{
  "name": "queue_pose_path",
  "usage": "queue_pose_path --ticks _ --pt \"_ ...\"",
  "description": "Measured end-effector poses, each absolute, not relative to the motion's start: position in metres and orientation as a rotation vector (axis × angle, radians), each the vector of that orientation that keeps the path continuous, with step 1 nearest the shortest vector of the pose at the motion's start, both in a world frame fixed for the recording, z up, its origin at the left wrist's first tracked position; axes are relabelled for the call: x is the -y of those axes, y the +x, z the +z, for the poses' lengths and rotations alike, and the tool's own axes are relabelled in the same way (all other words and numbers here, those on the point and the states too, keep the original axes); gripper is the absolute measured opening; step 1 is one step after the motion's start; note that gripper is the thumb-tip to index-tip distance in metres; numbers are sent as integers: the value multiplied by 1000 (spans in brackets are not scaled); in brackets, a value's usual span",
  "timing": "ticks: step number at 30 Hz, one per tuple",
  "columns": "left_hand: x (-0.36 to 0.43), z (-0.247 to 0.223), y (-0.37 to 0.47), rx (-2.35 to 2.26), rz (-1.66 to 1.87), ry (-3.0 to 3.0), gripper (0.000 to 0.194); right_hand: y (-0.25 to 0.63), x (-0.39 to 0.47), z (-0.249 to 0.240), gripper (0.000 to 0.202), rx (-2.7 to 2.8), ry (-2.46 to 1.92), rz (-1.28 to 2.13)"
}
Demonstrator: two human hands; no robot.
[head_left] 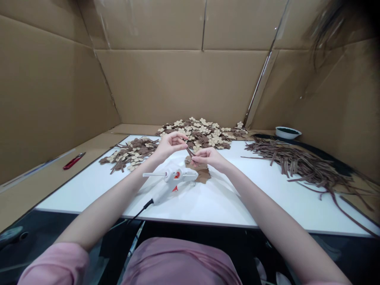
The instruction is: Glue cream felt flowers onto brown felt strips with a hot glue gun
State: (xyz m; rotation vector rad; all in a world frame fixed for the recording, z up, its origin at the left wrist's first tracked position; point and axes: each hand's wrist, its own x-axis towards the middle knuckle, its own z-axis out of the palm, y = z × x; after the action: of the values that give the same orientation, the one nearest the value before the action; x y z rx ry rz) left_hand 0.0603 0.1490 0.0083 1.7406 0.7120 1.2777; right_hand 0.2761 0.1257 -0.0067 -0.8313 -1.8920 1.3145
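Note:
Near the middle of the white board (225, 206), my left hand (172, 145) pinches the upper end of a thin brown strip (190, 152). Lower down and to the right, the fingers of my right hand (208, 157) close on the same strip. Just below my hands lies a ragged brown piece (202, 172) on the board. A white glue gun (175, 180) with an orange trigger rests beside it, its nozzle toward the brown piece and its black cord running off the front edge.
Beige and brown flower shapes (202, 132) are heaped at the back, with a smaller pile (135, 152) at the left. Many brown strips (297, 160) lie at the right, before a white bowl (287, 132). A red cutter (73, 161) lies far left. Cardboard walls (178, 83) surround the table.

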Motion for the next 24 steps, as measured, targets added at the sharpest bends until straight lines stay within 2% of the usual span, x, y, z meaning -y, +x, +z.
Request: queue_pose_path --ticks 6,16,19,24 --pt "-150 7 60 -721 1288 1751 38 274 -125 -5 48 1842 -857 1341" --pt "-150 8 59 -720 1288 1734 37 280 -131 -12 36 1912 -887 1303" --pt "-151 9 57 -717 1317 1753 34 280 -136 -16 39 1878 -936 1116" --pt "-150 12 55 -739 1322 1785 31 287 -150 -26 32 1903 -1162 509"
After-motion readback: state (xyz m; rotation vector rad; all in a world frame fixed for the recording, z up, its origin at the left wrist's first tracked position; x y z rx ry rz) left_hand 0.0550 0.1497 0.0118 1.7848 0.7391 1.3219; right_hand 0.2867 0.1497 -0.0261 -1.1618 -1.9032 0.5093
